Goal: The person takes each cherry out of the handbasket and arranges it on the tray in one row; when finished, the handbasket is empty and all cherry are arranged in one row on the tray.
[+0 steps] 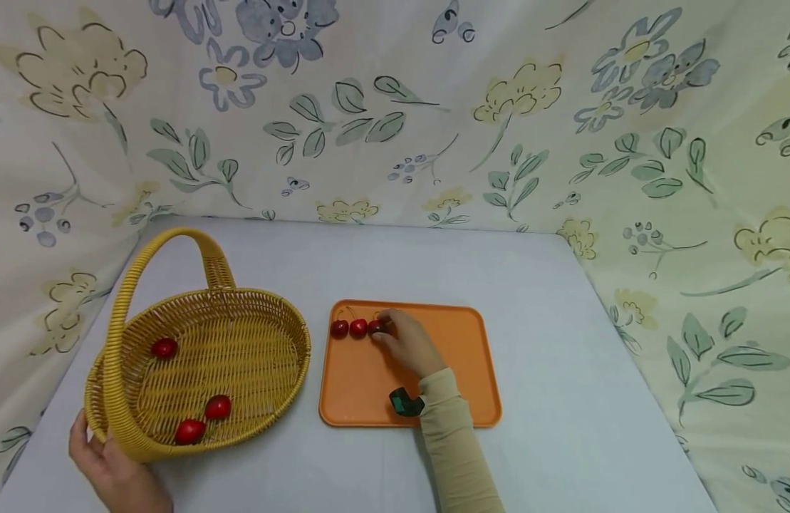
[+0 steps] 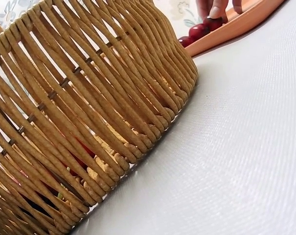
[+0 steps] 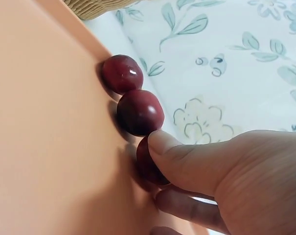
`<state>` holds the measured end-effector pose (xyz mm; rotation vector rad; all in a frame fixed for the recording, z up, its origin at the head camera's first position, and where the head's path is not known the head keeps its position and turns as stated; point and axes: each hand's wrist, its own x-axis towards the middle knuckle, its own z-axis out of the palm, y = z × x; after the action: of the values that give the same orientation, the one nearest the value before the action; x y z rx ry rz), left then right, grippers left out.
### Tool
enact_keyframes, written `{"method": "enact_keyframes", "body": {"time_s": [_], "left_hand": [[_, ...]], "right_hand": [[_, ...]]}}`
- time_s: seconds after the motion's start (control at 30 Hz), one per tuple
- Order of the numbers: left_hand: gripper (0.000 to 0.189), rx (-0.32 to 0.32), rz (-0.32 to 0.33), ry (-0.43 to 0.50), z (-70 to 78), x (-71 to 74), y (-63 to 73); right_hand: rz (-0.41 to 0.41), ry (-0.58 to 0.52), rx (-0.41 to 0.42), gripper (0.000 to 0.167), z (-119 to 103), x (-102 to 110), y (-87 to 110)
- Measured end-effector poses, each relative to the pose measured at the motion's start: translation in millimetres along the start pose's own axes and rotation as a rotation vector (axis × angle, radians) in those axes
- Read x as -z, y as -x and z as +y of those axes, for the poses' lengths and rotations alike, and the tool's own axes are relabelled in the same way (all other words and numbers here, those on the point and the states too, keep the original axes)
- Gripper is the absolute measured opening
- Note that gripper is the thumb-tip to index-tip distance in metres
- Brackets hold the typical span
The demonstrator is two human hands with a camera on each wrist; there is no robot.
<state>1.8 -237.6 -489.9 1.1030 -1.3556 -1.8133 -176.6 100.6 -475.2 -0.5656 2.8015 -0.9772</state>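
Note:
Three dark red cherries stand in a row along the far left edge of an orange tray (image 1: pixel 459 356). My right hand (image 1: pixel 410 348) is over the tray and pinches the rightmost cherry (image 3: pixel 148 164) between thumb and fingers, partly covering it. The middle cherry (image 3: pixel 140 112) touches it, and the left cherry (image 3: pixel 123 73) comes after that. At the left, my left hand (image 1: pixel 119 474) holds the near left side of a yellow wicker basket (image 1: pixel 292 399); some of its fingers are hidden by the rim. Three red cherries (image 1: pixel 218 407) lie inside the basket.
The basket's tall arched handle (image 1: pixel 122 313) rises at its left. A white table (image 1: pixel 561 427) carries everything, with floral cloth (image 1: pixel 433 128) behind and at the sides. A small dark green piece (image 1: pixel 405 402) sits beside the right sleeve, over the tray.

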Motion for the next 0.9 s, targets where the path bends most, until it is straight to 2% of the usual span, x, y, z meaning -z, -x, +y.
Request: {"method": "enact_keyframes", "body": {"time_s": [0.5,0.63,0.77,0.9], "left_hand": [[0.042,-0.028,-0.031,-0.011,-0.4,1.2,1.0],[0.043,-0.029,-0.037,-0.013,1.0,0.0,0.6],[0.043,-0.028,-0.029,-0.029,0.9,0.6,1.1],[0.044,-0.021,-0.027,-0.028,0.2,1.7,2.5]], "right_hand": [[-0.042,-0.029,-0.031,0.042,-2,4,0.4],[-0.058,-0.035,-0.039,0.049,-9,10,1.1],[-0.052,-0.044,0.052,0.052,-35,25,-2.9],[-0.091,-0.031,0.207,0.046,-78,38,-13.0]]}}
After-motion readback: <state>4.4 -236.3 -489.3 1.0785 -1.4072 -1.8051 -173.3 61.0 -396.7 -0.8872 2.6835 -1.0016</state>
